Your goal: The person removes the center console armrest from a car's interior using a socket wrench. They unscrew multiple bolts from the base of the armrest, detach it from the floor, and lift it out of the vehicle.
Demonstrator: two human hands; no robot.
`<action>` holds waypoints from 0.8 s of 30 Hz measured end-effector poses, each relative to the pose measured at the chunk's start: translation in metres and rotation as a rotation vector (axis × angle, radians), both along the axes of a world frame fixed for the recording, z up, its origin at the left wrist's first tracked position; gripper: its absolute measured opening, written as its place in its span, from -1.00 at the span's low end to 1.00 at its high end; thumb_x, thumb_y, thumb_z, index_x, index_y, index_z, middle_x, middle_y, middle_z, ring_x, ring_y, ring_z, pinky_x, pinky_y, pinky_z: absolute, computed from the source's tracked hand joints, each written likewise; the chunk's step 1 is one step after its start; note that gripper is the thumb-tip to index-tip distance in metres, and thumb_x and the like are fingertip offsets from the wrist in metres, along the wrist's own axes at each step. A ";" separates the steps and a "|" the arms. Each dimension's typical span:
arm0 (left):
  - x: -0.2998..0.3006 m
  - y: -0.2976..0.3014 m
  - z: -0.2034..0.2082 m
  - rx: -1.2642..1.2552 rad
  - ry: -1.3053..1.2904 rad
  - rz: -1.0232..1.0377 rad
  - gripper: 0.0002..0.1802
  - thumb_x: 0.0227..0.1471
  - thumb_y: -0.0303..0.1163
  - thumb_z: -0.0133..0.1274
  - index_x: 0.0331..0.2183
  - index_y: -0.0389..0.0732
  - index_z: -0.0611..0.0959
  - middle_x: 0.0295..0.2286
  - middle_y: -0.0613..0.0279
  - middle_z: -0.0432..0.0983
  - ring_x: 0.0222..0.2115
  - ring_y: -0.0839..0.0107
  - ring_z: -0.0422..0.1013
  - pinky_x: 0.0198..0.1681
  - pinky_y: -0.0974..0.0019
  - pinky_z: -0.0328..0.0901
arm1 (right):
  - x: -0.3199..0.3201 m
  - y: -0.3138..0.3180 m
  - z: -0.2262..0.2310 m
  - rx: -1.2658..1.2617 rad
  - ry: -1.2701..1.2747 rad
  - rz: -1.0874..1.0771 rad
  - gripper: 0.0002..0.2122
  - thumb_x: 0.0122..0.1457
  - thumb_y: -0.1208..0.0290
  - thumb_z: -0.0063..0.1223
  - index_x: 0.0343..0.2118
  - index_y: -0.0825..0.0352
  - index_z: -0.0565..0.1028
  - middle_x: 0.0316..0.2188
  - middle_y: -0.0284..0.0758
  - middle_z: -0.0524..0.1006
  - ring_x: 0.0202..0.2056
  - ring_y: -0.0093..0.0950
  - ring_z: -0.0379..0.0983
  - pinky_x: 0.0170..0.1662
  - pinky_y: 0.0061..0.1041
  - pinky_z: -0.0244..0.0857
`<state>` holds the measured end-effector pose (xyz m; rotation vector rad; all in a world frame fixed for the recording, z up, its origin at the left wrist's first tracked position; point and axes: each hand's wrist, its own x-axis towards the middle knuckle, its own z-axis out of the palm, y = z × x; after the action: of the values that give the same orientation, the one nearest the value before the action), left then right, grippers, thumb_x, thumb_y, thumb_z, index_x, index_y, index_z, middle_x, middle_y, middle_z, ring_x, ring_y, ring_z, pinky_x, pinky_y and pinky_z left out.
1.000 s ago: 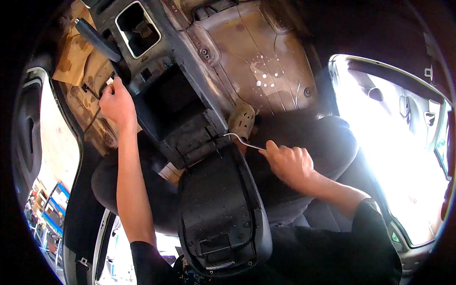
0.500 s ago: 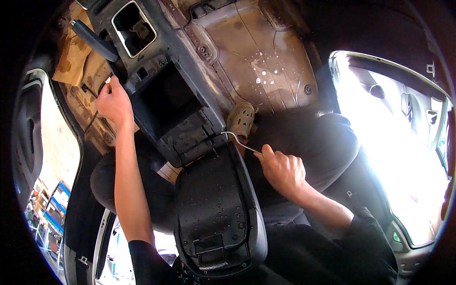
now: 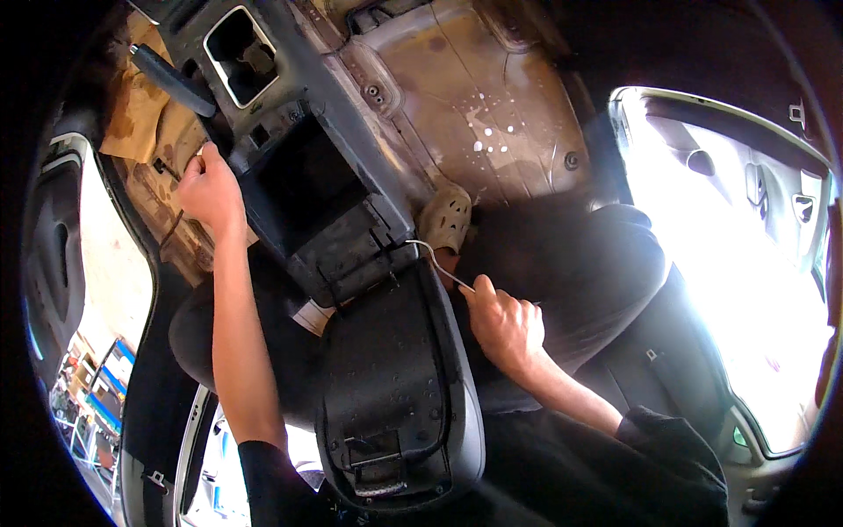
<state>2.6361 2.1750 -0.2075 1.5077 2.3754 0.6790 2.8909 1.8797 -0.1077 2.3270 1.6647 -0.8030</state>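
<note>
My right hand (image 3: 507,323) is closed round the end of a thin, bent metal rod (image 3: 436,263). The rod's curved far tip meets the side of the black centre console (image 3: 373,250), close to the hinge of its lid. That armrest lid (image 3: 382,378) lies swung back toward me, its underside up and dotted with drops. Along the console's left side, my left hand (image 3: 211,195) is pinched near the base of the handbrake lever (image 3: 171,79). A small pale bit shows at its fingertips, too small to name. The console's storage bin (image 3: 307,189) stands uncovered between my hands.
Stained bare floor (image 3: 483,97) with white spots lies right of the console. A brown sheet (image 3: 136,123) and a dark cable (image 3: 171,230) are on the left floor. My shod foot (image 3: 448,215) rests beside the console. Car doorways open on both sides.
My right hand has shifted slightly left and down with the rod, whose tip stays by the lid hinge. The left hand keeps its pinch at the console's side. The whole view has shifted slightly.
</note>
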 end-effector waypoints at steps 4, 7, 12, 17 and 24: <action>-0.005 0.001 -0.007 0.063 0.058 -0.015 -0.52 0.04 -0.05 0.01 -0.43 -0.32 0.70 -0.49 -0.09 0.60 -0.42 -0.04 0.49 -0.28 0.03 0.33 | -0.010 -0.009 -0.005 -0.020 -0.004 -0.044 -0.75 0.27 0.14 -0.02 -0.42 0.20 0.34 -0.72 -0.24 0.50 -0.70 -0.21 0.50 -0.68 -0.24 0.36; -0.005 -0.002 -0.004 0.031 0.017 -0.023 -0.52 0.04 -0.05 0.01 -0.43 -0.33 0.71 -0.48 -0.09 0.61 -0.41 -0.05 0.49 -0.27 0.01 0.33 | -0.014 -0.013 -0.010 0.051 -0.026 -0.056 -0.74 0.26 0.12 -0.01 -0.44 0.19 0.35 -0.74 -0.27 0.48 -0.71 -0.25 0.49 -0.70 -0.27 0.36; -0.005 0.002 -0.006 0.028 0.021 -0.015 -0.52 0.05 -0.06 0.01 -0.43 -0.34 0.71 -0.47 -0.07 0.62 -0.41 -0.05 0.49 -0.27 0.00 0.34 | 0.034 0.007 -0.010 0.065 0.008 0.164 -0.72 0.27 0.10 -0.02 -0.45 0.19 0.35 -0.77 -0.26 0.46 -0.70 -0.19 0.48 -0.68 -0.22 0.34; -0.001 -0.006 0.002 0.068 0.077 -0.064 -0.53 0.05 -0.07 0.01 -0.43 -0.35 0.70 -0.48 -0.10 0.60 -0.41 -0.06 0.49 -0.27 0.00 0.33 | 0.103 0.091 -0.001 -0.107 0.090 0.668 -0.64 0.30 -0.02 -0.17 -0.37 0.20 0.44 -0.72 -0.25 0.49 -0.60 -0.20 0.54 -0.54 -0.21 0.41; -0.003 -0.004 0.000 0.137 0.131 -0.080 -0.54 0.03 -0.05 0.00 -0.47 -0.31 0.67 -0.52 -0.10 0.56 -0.43 -0.09 0.47 -0.29 0.05 0.31 | 0.152 0.172 0.002 0.102 0.123 0.964 -0.62 0.25 -0.05 -0.11 -0.42 0.19 0.50 -0.65 -0.18 0.51 -0.50 -0.15 0.52 -0.39 -0.20 0.37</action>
<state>2.6330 2.1706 -0.2076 1.7445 2.3898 0.7597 3.0426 2.0522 -0.1059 1.2177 2.5372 -0.6313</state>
